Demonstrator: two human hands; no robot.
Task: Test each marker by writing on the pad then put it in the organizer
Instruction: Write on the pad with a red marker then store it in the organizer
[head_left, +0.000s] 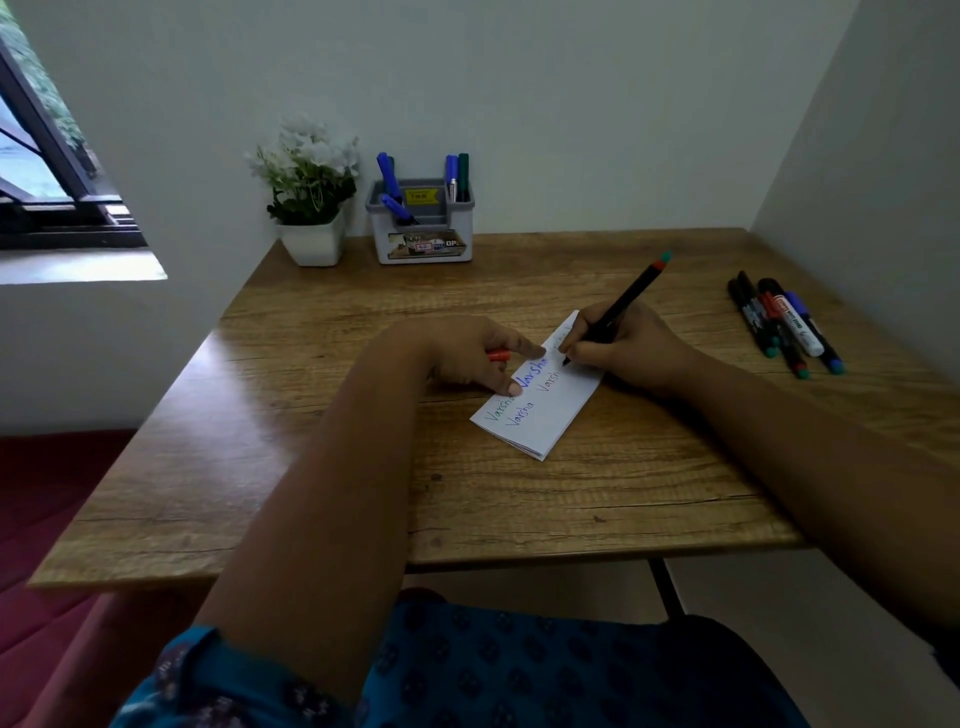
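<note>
Head view: black, red-banded marker (618, 306) on white pad (540, 410).

Five loose markers (784, 325), one organizer (421, 236), one pad (540, 400)

A black marker (618, 312) is held by the right hand (623, 348), its tip on the white pad (540, 410). The pad is pressed down by the left hand (478, 358) (an orange cap (497, 356) is tucked in it). More markers (784, 325) are laid nearby.

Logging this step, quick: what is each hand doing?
Left hand: holds an orange cap, fingers on the pad.
Right hand: grips the marker.
</note>
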